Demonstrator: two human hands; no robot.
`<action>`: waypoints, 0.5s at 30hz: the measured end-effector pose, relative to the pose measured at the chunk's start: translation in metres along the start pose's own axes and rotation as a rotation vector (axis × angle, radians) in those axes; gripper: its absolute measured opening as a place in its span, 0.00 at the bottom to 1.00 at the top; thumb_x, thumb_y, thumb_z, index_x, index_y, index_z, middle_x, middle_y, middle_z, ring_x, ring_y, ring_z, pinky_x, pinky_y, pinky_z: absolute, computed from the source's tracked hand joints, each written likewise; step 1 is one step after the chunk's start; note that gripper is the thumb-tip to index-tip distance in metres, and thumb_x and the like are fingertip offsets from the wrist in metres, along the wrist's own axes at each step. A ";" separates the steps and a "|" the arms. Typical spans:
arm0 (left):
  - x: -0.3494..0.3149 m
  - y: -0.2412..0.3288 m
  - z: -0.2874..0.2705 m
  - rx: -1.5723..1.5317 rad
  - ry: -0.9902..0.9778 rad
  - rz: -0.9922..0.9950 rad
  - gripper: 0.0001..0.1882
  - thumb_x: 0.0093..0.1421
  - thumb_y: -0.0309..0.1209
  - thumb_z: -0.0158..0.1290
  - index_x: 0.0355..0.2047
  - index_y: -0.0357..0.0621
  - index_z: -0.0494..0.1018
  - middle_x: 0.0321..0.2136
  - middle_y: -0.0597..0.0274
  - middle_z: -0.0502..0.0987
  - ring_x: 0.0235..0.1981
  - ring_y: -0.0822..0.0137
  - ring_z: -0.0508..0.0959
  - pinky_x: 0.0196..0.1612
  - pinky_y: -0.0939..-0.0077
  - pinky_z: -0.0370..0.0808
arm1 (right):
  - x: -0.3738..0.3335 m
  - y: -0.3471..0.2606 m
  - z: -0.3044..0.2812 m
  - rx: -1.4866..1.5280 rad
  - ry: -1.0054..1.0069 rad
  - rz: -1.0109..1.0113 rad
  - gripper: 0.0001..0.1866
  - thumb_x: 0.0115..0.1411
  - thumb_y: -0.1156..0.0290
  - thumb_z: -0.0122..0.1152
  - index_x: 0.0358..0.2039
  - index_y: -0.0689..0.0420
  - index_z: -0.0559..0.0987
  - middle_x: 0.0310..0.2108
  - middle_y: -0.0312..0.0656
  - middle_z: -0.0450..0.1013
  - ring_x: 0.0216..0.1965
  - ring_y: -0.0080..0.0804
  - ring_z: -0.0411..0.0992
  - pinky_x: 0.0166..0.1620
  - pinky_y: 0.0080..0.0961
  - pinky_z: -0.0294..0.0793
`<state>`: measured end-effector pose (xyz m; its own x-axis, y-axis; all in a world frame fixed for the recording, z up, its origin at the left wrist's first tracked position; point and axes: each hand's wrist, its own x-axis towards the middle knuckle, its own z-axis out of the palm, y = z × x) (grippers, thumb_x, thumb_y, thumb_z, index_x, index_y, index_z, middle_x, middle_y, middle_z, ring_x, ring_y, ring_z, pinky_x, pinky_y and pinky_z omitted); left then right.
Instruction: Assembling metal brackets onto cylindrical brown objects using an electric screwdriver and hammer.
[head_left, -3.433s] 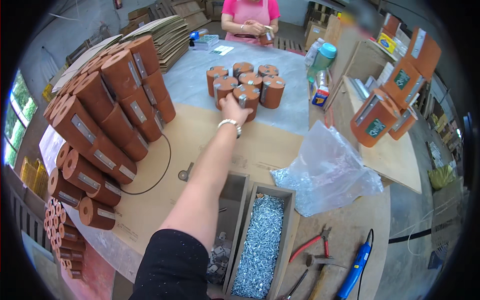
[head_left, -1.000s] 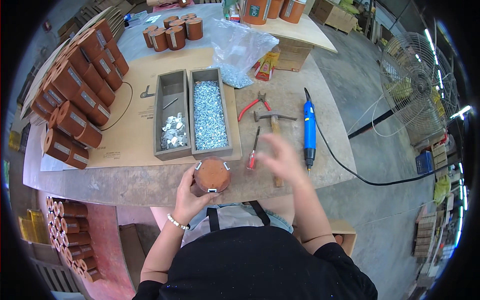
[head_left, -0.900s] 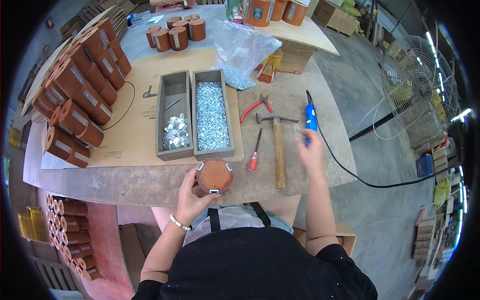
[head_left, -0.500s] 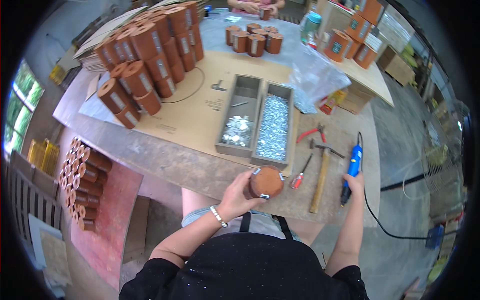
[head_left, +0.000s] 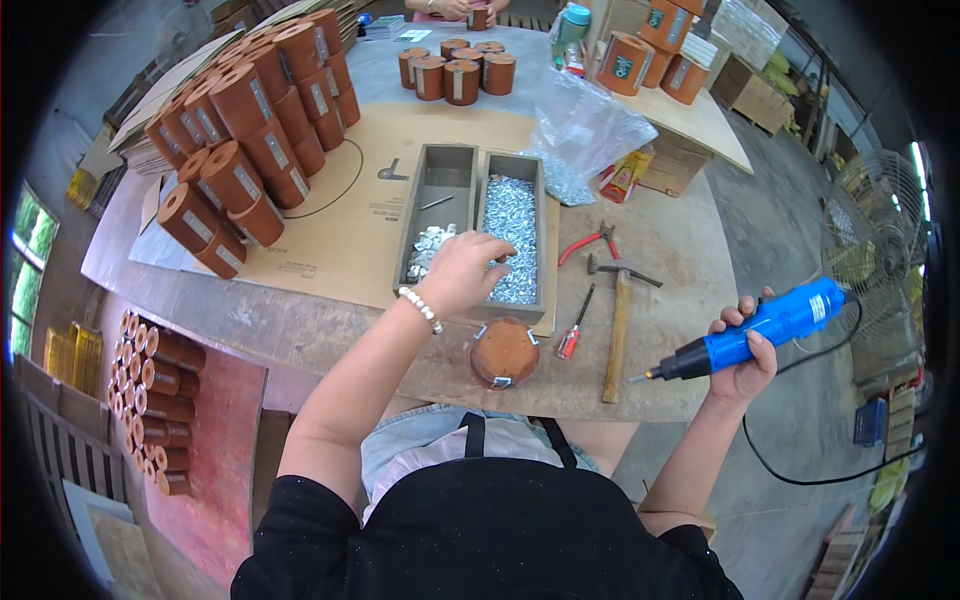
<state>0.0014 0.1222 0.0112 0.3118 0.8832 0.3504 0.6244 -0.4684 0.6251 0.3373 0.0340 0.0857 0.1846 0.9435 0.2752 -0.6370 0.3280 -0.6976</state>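
Note:
My left hand (head_left: 466, 270) reaches over the divider of a grey two-part tray (head_left: 447, 162). Its fingers are curled together above the small silver screws (head_left: 513, 215) in the right compartment; anything pinched there is too small to make out. Small metal plates (head_left: 428, 243) and a thin metal pin lie in the left compartment. My right hand (head_left: 745, 350) grips a blue electric screwdriver (head_left: 775, 325), raised off the table's right side with its bit pointing left. Near the table's front edge a reddish-brown cylinder (head_left: 505, 352) stands untouched, with metal clips around its top rim.
Right of the tray lie red-handled pliers (head_left: 590, 240), a screwdriver (head_left: 574, 328) and a hammer (head_left: 618, 335). Stacked brown cylinders (head_left: 240, 100) fill the table's left. A clear plastic bag (head_left: 590, 125) lies behind the tools. Another person's hands (head_left: 465, 10) hold a cylinder at the far edge.
My left hand has let go of the cylinder, now standing on the table, and moved up to the screws. My right hand has lifted the electric screwdriver and turned it to point left.

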 end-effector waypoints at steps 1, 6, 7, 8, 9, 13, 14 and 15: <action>0.005 0.001 0.004 0.212 -0.115 0.017 0.11 0.48 0.32 0.56 0.34 0.46 0.75 0.33 0.60 0.74 0.40 0.61 0.72 0.41 0.64 0.69 | -0.003 -0.001 0.007 0.043 -0.030 -0.059 0.35 0.43 0.81 0.52 0.54 0.57 0.56 0.34 0.41 0.63 0.33 0.30 0.64 0.38 0.32 0.71; 0.015 0.003 0.026 0.677 -0.371 0.043 0.12 0.45 0.38 0.59 0.31 0.53 0.76 0.31 0.65 0.75 0.41 0.61 0.71 0.41 0.63 0.65 | -0.019 -0.005 0.028 0.052 -0.150 -0.110 0.37 0.43 0.81 0.53 0.56 0.55 0.53 0.30 0.41 0.63 0.31 0.30 0.64 0.39 0.35 0.70; 0.017 0.002 0.030 0.675 -0.379 0.017 0.10 0.45 0.38 0.58 0.29 0.54 0.75 0.31 0.66 0.75 0.40 0.62 0.72 0.41 0.63 0.64 | -0.022 -0.005 0.030 0.015 -0.176 -0.133 0.37 0.43 0.81 0.53 0.56 0.55 0.52 0.30 0.41 0.62 0.31 0.30 0.64 0.38 0.35 0.70; 0.019 0.003 0.033 0.683 -0.368 0.007 0.10 0.45 0.38 0.58 0.29 0.54 0.75 0.31 0.66 0.75 0.40 0.62 0.72 0.41 0.63 0.64 | -0.024 -0.004 0.034 -0.021 -0.204 -0.154 0.37 0.43 0.81 0.53 0.56 0.55 0.52 0.30 0.41 0.62 0.30 0.31 0.64 0.38 0.34 0.69; 0.021 0.004 0.034 0.643 -0.405 -0.050 0.09 0.45 0.37 0.58 0.28 0.54 0.75 0.30 0.66 0.75 0.40 0.63 0.72 0.40 0.62 0.63 | -0.028 -0.003 0.039 -0.037 -0.193 -0.171 0.37 0.43 0.81 0.53 0.56 0.56 0.52 0.29 0.41 0.62 0.30 0.30 0.64 0.37 0.34 0.69; 0.018 0.006 0.036 0.598 -0.379 -0.087 0.05 0.46 0.36 0.57 0.25 0.54 0.75 0.29 0.66 0.75 0.37 0.64 0.74 0.40 0.60 0.63 | -0.033 -0.003 0.044 -0.085 -0.234 -0.201 0.38 0.42 0.81 0.54 0.55 0.56 0.52 0.28 0.41 0.62 0.29 0.30 0.64 0.36 0.33 0.69; 0.016 0.007 0.036 0.588 -0.373 -0.081 0.05 0.46 0.36 0.57 0.24 0.54 0.75 0.29 0.66 0.75 0.37 0.64 0.74 0.40 0.60 0.63 | -0.032 -0.003 0.046 -0.083 -0.238 -0.197 0.38 0.42 0.81 0.54 0.55 0.56 0.52 0.28 0.41 0.62 0.29 0.30 0.64 0.36 0.33 0.69; 0.014 0.005 0.036 0.576 -0.310 -0.065 0.04 0.46 0.35 0.57 0.23 0.54 0.75 0.29 0.66 0.74 0.36 0.64 0.74 0.40 0.61 0.63 | -0.033 -0.003 0.048 -0.080 -0.254 -0.200 0.38 0.43 0.81 0.54 0.56 0.56 0.51 0.28 0.41 0.62 0.29 0.30 0.64 0.36 0.33 0.69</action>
<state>0.0342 0.1333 -0.0057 0.3987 0.9155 0.0536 0.9055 -0.4023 0.1349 0.2978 -0.0004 0.1106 0.1015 0.8216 0.5609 -0.5439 0.5179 -0.6602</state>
